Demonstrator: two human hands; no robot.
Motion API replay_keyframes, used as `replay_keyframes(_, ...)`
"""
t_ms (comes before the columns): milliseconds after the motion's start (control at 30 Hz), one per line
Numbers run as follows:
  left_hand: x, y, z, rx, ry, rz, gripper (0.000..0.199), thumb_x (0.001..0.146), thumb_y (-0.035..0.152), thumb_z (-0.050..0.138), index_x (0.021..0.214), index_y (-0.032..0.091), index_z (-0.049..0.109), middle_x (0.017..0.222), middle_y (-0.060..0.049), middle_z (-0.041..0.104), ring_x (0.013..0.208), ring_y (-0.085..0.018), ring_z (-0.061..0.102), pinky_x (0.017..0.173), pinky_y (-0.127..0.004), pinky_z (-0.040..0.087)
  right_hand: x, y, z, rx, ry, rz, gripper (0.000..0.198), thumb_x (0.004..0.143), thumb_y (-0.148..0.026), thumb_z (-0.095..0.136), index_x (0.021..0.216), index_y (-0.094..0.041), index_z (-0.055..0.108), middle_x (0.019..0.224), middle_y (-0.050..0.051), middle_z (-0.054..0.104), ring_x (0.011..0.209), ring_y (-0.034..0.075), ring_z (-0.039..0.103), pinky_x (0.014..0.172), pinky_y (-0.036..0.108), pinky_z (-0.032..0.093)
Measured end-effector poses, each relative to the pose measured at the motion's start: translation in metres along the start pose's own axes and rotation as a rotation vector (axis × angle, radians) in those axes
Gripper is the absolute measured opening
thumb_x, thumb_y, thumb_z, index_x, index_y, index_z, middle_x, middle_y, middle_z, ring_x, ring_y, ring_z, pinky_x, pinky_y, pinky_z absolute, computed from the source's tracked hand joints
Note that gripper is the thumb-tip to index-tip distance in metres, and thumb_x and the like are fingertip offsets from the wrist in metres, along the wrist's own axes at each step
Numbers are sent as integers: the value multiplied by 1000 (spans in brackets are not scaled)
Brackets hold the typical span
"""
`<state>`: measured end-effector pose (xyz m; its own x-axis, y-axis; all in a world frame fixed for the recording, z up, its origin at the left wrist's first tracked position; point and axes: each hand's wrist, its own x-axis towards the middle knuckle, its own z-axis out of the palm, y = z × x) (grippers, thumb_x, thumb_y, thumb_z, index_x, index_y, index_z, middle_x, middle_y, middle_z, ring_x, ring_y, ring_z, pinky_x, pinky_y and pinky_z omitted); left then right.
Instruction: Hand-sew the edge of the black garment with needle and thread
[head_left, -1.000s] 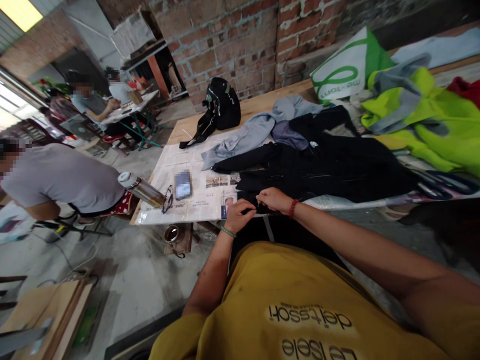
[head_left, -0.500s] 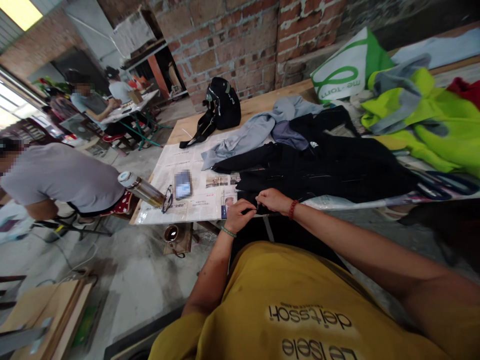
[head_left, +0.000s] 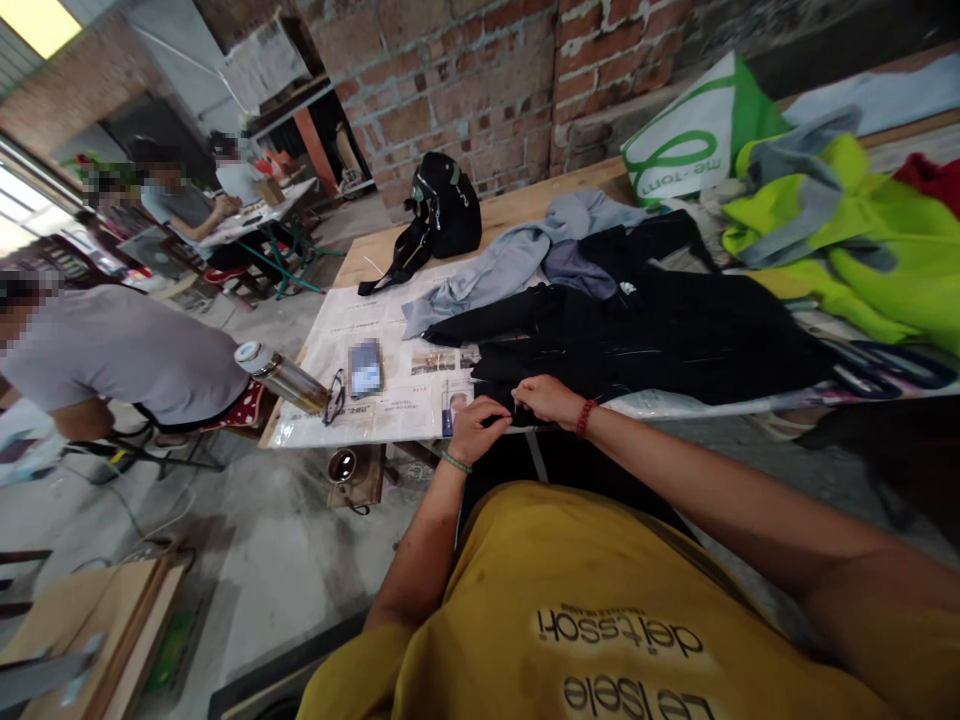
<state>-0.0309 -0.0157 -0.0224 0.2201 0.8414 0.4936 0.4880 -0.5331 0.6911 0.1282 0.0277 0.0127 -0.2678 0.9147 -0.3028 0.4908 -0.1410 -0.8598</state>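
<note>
A black garment (head_left: pixel 660 335) is spread across the near side of the table, with short pale thread marks on it. Its left end reaches my two hands at the table's front edge. My left hand (head_left: pixel 480 430), with a green bead bracelet, pinches the garment's edge between thumb and fingers. Close beside it, my right hand (head_left: pixel 551 400), with a red bead bracelet, is closed in a pinch at the same edge. A tiny pale glint shows by its fingertips, too small to name.
Left on the newspaper-covered table (head_left: pixel 405 425) are a phone (head_left: pixel 365 368), glasses (head_left: pixel 334 397) and a tilted bottle (head_left: pixel 281 378). Behind lie a black bag (head_left: pixel 456 210) and a grey garment (head_left: pixel 480 280). Yellow-green clothing (head_left: pixel 862 230) lies right. A co-worker (head_left: pixel 127 350) sits left.
Both hands stay in almost the same place, pinched at the black garment's edge. Nothing else has visibly moved apart from a very slight shift of the view.
</note>
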Motion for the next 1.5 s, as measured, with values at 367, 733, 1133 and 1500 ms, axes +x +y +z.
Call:
replay_keyframes(367,-1,0,2,-28,-30,-14,4,75,19,63,75,19,67,75,-2,64,73,-14,60,69,-29,48,3,2,-1,-118,4,-98,22,76,-24,51,58,-14,59,51,-2,52,45,6,41,42,18,26)
replay_keyframes(733,-2,-1,6,20,84,-45,5,77,18,62,76,19,66,76,-2,65,73,-14,59,69,-28,47,-5,-3,0,-279,-47,-189,26,74,-24,53,49,-16,54,45,-4,44,47,7,36,45,20,23)
replay_keyframes(1133,5,-2,-1,5,73,-92,6,74,18,65,68,18,66,69,0,65,68,-12,57,74,-29,44,-21,14,-26,-405,364,-804,19,83,-21,47,93,-15,61,84,7,60,69,14,52,68,27,41)
replay_keyframes(1500,7,0,-1,28,46,-116,9,75,14,61,69,18,68,68,-1,66,67,-12,57,70,-27,44,-19,33,16,-601,348,-993,21,88,-22,43,84,-15,62,79,9,63,75,19,53,70,33,39)
